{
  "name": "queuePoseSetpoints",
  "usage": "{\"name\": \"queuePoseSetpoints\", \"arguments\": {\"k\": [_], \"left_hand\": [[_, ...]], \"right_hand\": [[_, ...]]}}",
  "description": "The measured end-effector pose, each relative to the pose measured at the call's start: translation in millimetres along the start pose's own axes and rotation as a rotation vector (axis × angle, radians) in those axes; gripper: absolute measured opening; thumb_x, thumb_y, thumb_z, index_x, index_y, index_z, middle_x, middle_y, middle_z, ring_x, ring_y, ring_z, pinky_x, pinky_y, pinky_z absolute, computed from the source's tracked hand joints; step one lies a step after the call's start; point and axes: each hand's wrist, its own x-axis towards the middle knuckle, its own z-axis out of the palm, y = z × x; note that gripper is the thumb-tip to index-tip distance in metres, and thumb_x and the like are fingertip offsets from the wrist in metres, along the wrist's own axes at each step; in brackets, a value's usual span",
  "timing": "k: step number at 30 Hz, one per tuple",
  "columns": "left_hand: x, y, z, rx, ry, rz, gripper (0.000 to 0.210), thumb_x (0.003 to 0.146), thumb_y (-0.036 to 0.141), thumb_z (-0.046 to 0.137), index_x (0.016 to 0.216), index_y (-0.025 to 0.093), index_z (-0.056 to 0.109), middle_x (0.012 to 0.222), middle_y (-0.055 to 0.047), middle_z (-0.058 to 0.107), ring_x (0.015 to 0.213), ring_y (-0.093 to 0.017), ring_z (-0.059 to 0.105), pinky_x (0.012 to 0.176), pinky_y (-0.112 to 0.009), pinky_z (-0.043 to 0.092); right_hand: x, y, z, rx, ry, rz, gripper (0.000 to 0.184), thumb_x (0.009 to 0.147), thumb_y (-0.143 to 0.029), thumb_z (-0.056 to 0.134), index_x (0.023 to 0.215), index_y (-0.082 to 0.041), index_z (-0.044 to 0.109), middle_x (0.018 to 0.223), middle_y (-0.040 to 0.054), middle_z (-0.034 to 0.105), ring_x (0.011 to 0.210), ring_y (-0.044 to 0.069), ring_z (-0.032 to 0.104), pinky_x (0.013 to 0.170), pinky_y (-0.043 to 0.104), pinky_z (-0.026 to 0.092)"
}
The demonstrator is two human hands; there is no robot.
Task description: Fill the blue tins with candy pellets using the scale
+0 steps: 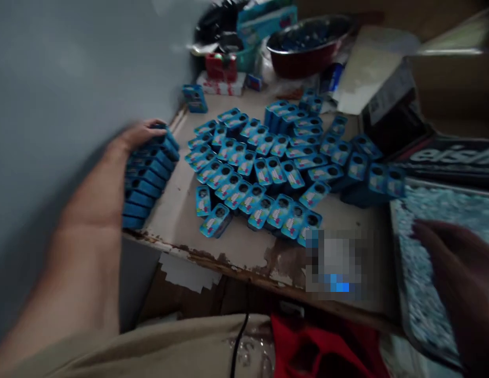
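Note:
At the table's left edge, my left hand [144,132] curls its fingers over the far end of a stacked row of blue boxes [145,181] against the wall. Many small blue tins [228,189] with a dark round spot on top stand in crooked rows mid-table. On the right, my right hand [460,252] hovers over or in a metal-edged tray [399,252] of small pale blue pieces [421,294]. Its fingers look bent together, dim and partly blurred; whatever they hold is hidden.
A dark red bowl [307,58] and a teal basin [246,60] stand at the back. A lone blue box [195,98] is near the wall. An open carton [394,100] sits back right. The table's front edge [228,265] is chipped; part of the view is pixelated.

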Motion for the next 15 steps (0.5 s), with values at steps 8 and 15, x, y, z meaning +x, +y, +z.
{"name": "queuePoseSetpoints", "arguments": {"k": [8,15], "left_hand": [[47,6,39.9,0.073,0.183,-0.273,0.075,0.101,0.073,0.072,0.075,0.003,0.075,0.117,-0.014,0.088,0.146,-0.036,0.072,0.13,-0.084,0.035],[33,9,34.1,0.03,0.325,-0.17,0.088,0.088,0.086,0.081,0.099,-0.001,0.083,0.144,-0.022,0.081,0.156,-0.045,0.062,0.133,-0.083,0.027]], "right_hand": [[19,-89,52,-0.103,-0.543,-0.834,0.032,0.103,-0.014,0.061,0.127,-0.025,0.079,0.119,0.012,0.079,0.1,0.028,0.077,0.085,0.042,0.061],[27,-88,67,-0.293,-0.67,-0.883,0.016,0.104,-0.014,0.068,0.103,-0.025,0.079,0.111,0.0089,0.076,0.097,0.026,0.072,0.084,0.036,0.054]]}}
